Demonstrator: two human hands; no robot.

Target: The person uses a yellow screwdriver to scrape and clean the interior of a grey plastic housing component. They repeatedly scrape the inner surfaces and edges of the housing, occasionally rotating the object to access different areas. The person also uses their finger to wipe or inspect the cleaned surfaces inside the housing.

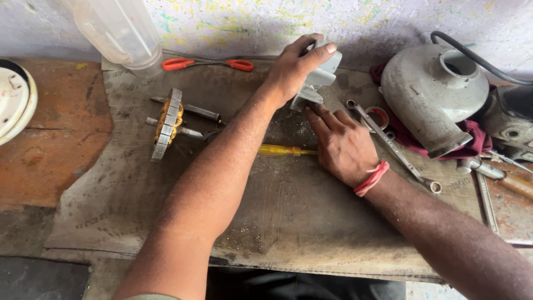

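rough brown desk (66,161) under a paint-speckled wall, with a worn sheet of cardboard (288,222) spread over most of it. at the far left edge sits a white round lid (14,100), and behind the cardboard stands a clear plastic jar (119,30). just right of the jar lie red-handled pliers (208,64) against the wall. below them rests a motor rotor (168,123) with copper windings, its shaft lying flat on the cardboard. a yellow-handled screwdriver (280,150) lies across the middle, its right end hidden under the right hand. the left hand (294,69) reaches across and is closed over the top of a small grey metal housing (319,83) standing near the wall, thumb on its upper edge. the right hand (341,144), a red thread at the wrist, lies mostly flat with fingers stretched to touch the housing's base; it grips nothing that shows. right of it a long spanner (397,150) lies slanted beside a roll of red tape (378,118). farther right a grey pump casing (430,94) rests on a dark red cloth (472,133).
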